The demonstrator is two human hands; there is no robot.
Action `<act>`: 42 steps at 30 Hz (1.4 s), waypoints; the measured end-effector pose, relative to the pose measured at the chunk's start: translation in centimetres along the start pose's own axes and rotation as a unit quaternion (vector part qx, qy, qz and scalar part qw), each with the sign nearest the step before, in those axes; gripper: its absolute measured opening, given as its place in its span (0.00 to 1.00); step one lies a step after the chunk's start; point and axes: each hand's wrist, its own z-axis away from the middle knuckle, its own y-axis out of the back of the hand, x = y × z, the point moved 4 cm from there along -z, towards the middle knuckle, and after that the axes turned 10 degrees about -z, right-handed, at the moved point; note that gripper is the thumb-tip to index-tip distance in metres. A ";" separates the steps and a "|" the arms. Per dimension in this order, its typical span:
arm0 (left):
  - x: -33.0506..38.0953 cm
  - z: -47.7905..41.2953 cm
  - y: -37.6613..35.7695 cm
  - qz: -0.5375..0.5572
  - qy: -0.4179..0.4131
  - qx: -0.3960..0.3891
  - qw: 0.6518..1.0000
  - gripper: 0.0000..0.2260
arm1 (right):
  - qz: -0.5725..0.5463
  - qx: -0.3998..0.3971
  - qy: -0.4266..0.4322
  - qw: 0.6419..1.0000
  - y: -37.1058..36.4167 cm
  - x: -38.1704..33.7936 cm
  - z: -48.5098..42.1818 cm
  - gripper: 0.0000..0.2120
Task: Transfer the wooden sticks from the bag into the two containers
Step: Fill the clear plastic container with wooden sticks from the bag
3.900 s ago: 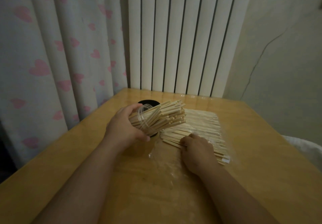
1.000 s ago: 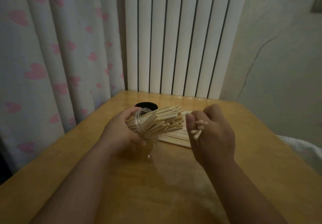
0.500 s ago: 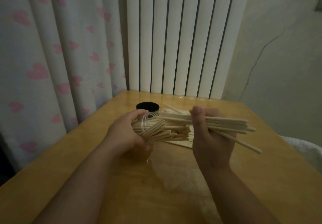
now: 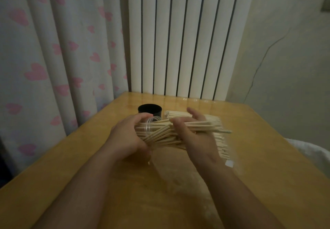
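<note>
Black container (image 4: 150, 110): upright near the far edge of the wooden table (image 4: 267, 166), mouth up, interior too dark to read. Clear container (image 4: 148, 128): just on the near side of the black container, tipped sideways with its mouth to the right, crammed with packed sticks (image 4: 160, 137) that jut well past the rim. Left hand (image 4: 127, 137): on the near side of the black container, grips the clear container, fingers and thumb wrapped round its wall. Right hand (image 4: 193, 137): nearer than the black container and to its right, grasps a bundle of sticks (image 4: 214, 128) held level, fingers curled round it, thumb lifted; bundle's left ends meet the packed sticks at the clear container's mouth, entry not discernible. Bag (image 4: 230, 154): clear plastic, flat on the table just right of the black container, partly beneath the right hand, holds remaining sticks (image 4: 176, 113) in a flat layer; white label (image 4: 229, 163) at its near corner, blurred. Curtain (image 4: 53, 59) with pink hearts: left of the black container. White ribbed radiator (image 4: 178, 41): behind the black container. Wall (image 4: 285, 59) with a thin crack: right of the black container.
</note>
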 end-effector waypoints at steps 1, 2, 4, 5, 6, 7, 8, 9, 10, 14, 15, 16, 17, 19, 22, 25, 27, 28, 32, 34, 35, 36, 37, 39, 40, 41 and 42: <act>0.0 0.1 0.0 0.000 -0.001 0.002 1.000 0.50 | 0.024 -0.033 -0.011 0.999 -0.1 0.5 -0.2 0.32; 0.1 0.0 0.1 -0.002 -0.002 0.003 1.000 0.49 | 0.034 -0.043 -0.007 0.998 0.0 0.6 -0.2 0.35; 0.1 0.1 0.2 -0.010 -0.003 0.008 1.000 0.49 | 0.011 0.000 0.017 1.000 0.6 0.3 -0.2 0.34; 0.2 0.1 0.2 -0.014 -0.001 0.011 1.000 0.49 | -0.016 0.040 0.034 0.998 1.1 0.1 -0.3 0.29; 0.2 0.1 0.3 -0.019 0.000 0.014 1.000 0.49 | -0.043 0.081 0.054 0.994 1.5 -0.3 -0.3 0.23; 0.2 0.1 0.3 -0.020 0.002 0.014 1.000 0.49 | -0.059 0.110 0.065 0.990 1.7 -0.4 -0.2 0.16; 0.2 0.1 0.2 -0.022 0.001 0.013 1.000 0.49 | -0.051 0.123 0.059 0.989 1.6 -0.5 -0.2 0.12; 0.3 0.1 0.2 -0.023 0.001 0.010 1.000 0.49 | -0.021 0.117 0.048 0.992 1.3 -0.4 -0.3 0.13; 0.3 0.1 0.1 -0.024 0.001 0.006 1.000 0.50 | 0.020 0.091 0.033 0.995 0.9 0.0 -0.5 0.13; 0.3 0.2 0.1 -0.020 0.001 0.003 1.000 0.50 | 0.051 0.051 0.034 0.997 0.6 0.2 -0.6 0.14; 0.3 0.2 0.1 -0.015 0.003 0.004 1.000 0.49 | 0.042 0.065 0.043 0.996 1.0 -0.1 -0.5 0.15; 0.3 0.2 0.1 -0.012 0.005 0.005 1.000 0.49 | 0.042 0.080 0.055 0.994 1.3 -0.6 -0.3 0.15; 0.3 0.2 0.1 -0.010 0.006 0.007 1.000 0.49 | 0.053 0.095 0.070 0.992 1.7 -0.7 -0.2 0.15; 0.2 0.2 0.2 -0.005 0.009 0.012 1.000 0.50 | 0.090 0.111 0.102 0.984 2.2 -1.0 0.0 0.13; 0.0 0.0 0.1 0.017 0.019 0.027 0.999 0.51 | 0.168 0.122 0.162 0.965 3.0 -0.9 0.0 0.09; -0.4 -0.3 0.1 0.055 0.029 0.048 0.997 0.50 | 0.228 0.114 0.211 0.944 3.6 -0.8 0.0 0.08; -0.6 -0.3 0.1 0.064 0.035 0.052 0.996 0.51 | 0.236 0.102 0.198 0.946 3.8 -0.5 -0.1 0.09; -0.6 -0.3 0.1 0.066 0.037 0.054 0.996 0.51 | 0.238 0.095 0.184 0.949 3.8 -0.3 0.0 0.10; -0.6 -0.2 0.3 0.064 0.045 0.058 0.995 0.50 | 0.302 0.047 0.167 0.937 3.3 -0.2 0.4 0.11; -0.6 -0.2 0.3 0.060 0.046 0.055 0.996 0.49 | 0.340 0.008 0.137 0.930 2.6 -0.1 0.5 0.09; -0.5 -0.1 0.4 0.058 0.045 0.056 0.996 0.49 | 0.355 -0.014 0.105 0.929 2.4 0.2 0.4 0.08; -0.5 -0.1 0.4 0.058 0.045 0.057 0.996 0.49 | 0.374 -0.034 0.073 0.924 2.2 0.4 0.4 0.09; -0.5 -0.1 0.4 0.059 0.046 0.058 0.996 0.49 | 0.395 -0.054 0.049 0.916 2.0 0.7 0.3 0.12; -0.6 -0.1 0.5 0.061 0.048 0.056 0.995 0.49 | 0.425 -0.084 0.012 0.901 1.9 1.4 0.1 0.16; -0.5 -0.1 0.5 0.061 0.046 0.056 0.996 0.49 | 0.431 -0.092 -0.004 0.898 1.9 1.8 0.0 0.18; -0.6 -0.1 0.5 0.061 0.045 0.056 0.996 0.49 | 0.439 -0.098 -0.017 0.893 2.0 2.2 -0.1 0.20; -0.6 -0.1 0.6 0.060 0.043 0.056 0.996 0.49 | 0.449 -0.106 -0.030 0.887 2.1 2.6 -0.3 0.22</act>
